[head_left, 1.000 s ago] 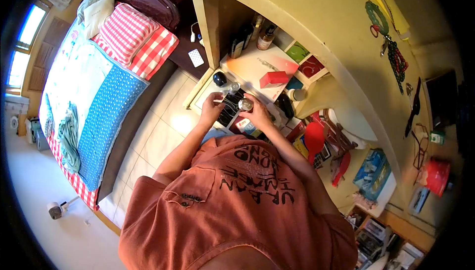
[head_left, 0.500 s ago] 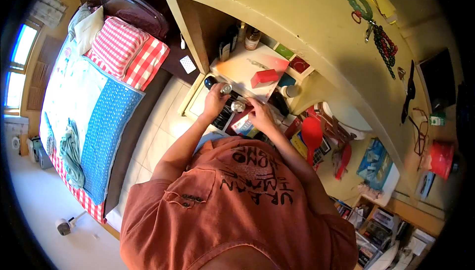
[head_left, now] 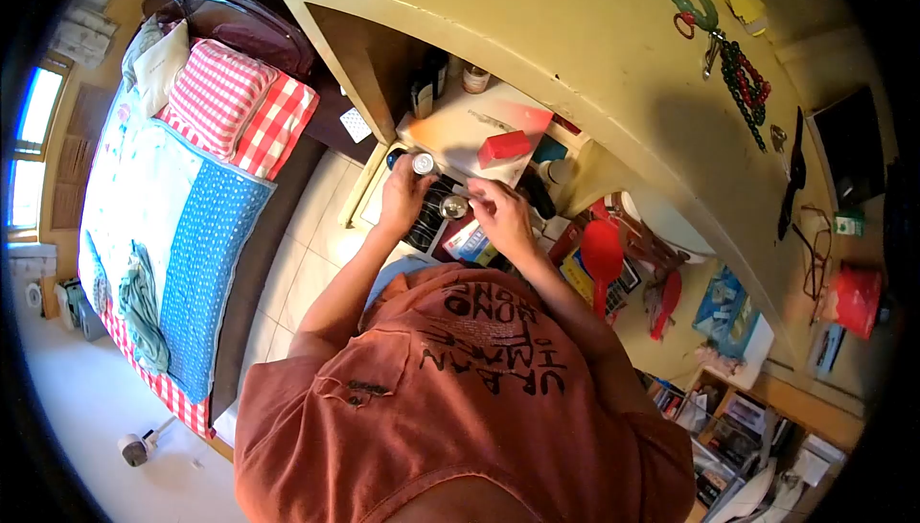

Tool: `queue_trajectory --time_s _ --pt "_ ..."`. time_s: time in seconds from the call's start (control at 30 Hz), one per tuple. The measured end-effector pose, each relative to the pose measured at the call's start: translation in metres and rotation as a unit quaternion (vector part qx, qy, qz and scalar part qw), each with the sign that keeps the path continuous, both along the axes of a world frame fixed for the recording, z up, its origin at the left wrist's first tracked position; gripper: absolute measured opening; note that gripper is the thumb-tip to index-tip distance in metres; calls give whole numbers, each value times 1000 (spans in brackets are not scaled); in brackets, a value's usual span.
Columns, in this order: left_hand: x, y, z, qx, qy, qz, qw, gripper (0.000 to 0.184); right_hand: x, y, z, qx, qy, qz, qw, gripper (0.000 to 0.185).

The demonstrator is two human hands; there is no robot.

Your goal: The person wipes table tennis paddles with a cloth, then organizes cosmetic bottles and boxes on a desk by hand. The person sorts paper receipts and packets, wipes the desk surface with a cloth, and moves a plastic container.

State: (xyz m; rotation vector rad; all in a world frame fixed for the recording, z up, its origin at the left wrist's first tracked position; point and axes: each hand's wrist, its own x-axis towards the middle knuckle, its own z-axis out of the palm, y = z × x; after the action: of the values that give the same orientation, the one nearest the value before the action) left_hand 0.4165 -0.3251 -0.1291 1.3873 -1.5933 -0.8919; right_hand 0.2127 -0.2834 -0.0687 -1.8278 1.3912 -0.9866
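While the bed lies off to the left with its checked pillow, the person in the rust-coloured shirt works under a big yellow panel. Beneath it sits a pale board with a red box on top, and nearer the body is a dark, striped surface with a colourful packet beside it.

The left hand is closed around a small silver-topped container, top facing the camera. The right hand has its thumb and fingertips drawn in narrow, just beside a round, shiny jar that shows between the two hands; whether they pinch anything, or touch the jar, I cannot tell.

The crowding is the worry here, I'd judge — a sideways swing of the left hand could knock the dark round thing near its fingers. If the jar has little support, a nudge from the right fingertips could tip it onto the packet. The silver-topped container looks smooth, so a loose grip might let it slip — and a drop there could strike the jar.
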Motion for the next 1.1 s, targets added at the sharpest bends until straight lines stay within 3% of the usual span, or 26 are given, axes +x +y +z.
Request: queue_trajectory --time_s 0.07,0.23,0.37,0.4,0.43,0.47,0.5,0.57,0.6,0.77,0.97,1.1 --pt "-3 -3 57 -28 10 -21 999 35 16 -16 53 3 13 7 1000 39" --pt "-21 -8 142 -52 -21 -43 998 36 31 -57 62 -126 37 25 991 51" --pt "-29 -17 151 -116 -48 -27 992 42 19 -77 72 -105 46 33 993 41" --pt "-32 -17 156 -139 -7 -7 990 43 11 -85 62 5 65 -9 998 34" --pt "-33 -17 158 -161 35 13 986 45 1 -95 51 26 35 -38 998 31" --pt "-30 -16 158 -153 20 11 988 44 -8 -104 39 45 4 -68 997 28" --pt "-25 -14 152 -152 19 16 988 44 -19 -116 30 -25 -79 -83 993 29" --pt "-16 -8 124 -14 0 -19 1000 42 -57 -148 -8 -209 108 -106 966 29" --pt "-14 -3 102 -15 35 -24 999 40 -70 -164 -19 -216 137 -123 959 29" --pt "-2 30 49 59 -39 -49 996 38 -86 -207 -47 -57 131 -154 978 28" --pt "5 55 37 136 -20 -26 990 36 -75 -231 -80 -14 145 -148 978 26" --pt "9 60 25 112 -73 -21 991 31 -67 -241 -95 2 153 -145 977 25"
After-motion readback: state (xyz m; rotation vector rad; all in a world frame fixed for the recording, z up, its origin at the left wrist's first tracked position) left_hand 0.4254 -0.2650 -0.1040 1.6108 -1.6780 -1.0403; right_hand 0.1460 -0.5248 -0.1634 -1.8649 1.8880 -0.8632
